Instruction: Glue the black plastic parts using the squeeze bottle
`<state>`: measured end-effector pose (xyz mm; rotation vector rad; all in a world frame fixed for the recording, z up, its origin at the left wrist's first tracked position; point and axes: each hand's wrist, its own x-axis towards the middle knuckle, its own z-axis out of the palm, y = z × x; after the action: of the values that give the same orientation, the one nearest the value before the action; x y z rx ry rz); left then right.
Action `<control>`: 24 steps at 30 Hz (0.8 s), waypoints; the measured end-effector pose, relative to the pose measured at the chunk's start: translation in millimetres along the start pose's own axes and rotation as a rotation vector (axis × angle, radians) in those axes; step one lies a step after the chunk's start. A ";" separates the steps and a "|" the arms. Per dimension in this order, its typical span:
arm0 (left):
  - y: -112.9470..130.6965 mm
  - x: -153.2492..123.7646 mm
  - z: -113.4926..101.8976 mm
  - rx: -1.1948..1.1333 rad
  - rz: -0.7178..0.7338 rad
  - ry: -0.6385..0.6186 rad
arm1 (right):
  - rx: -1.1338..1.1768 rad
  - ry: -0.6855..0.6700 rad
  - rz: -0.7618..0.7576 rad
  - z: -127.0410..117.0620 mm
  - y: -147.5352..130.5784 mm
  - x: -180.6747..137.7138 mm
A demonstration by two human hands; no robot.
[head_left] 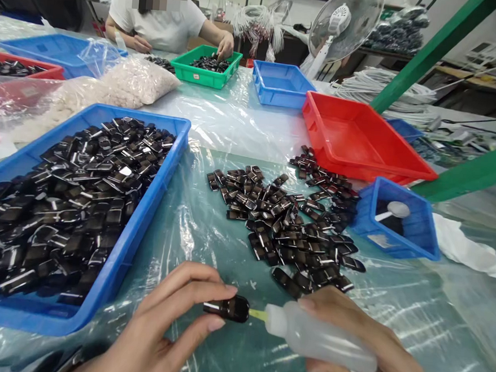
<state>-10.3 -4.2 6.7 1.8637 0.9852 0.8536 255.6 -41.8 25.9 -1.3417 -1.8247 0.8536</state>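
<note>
My left hand (pixel 175 317) pinches a small glossy black plastic casing (pixel 236 309) between thumb and fingers, just above the table. My right hand (pixel 360 335) is wrapped round a translucent white squeeze bottle (pixel 326 336), which lies nearly level. Its yellow-green nozzle tip (pixel 258 315) points left and meets the right end of the casing; whether any liquid comes out is too small to tell. Just beyond my hands spreads a loose pile of similar black casings (pixel 288 217) on the plastic-covered table.
A large blue tray (pixel 137 240) full of black pieces stands on the left. To the right are a red tray (pixel 362 137) and a small blue bin (pixel 401 236) holding a white scoop (pixel 398 209). Across the table a person reaches into a green tray (pixel 200 76). Green posts (pixel 436 52) rise at right.
</note>
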 end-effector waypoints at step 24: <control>-8.1 10.0 -1.0 0.036 -0.156 0.307 | 0.112 0.094 0.213 13.9 9.8 11.5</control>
<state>-9.0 7.6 1.7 1.6890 1.3240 1.0514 246.3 -29.7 12.1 -1.4964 -1.5584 0.9717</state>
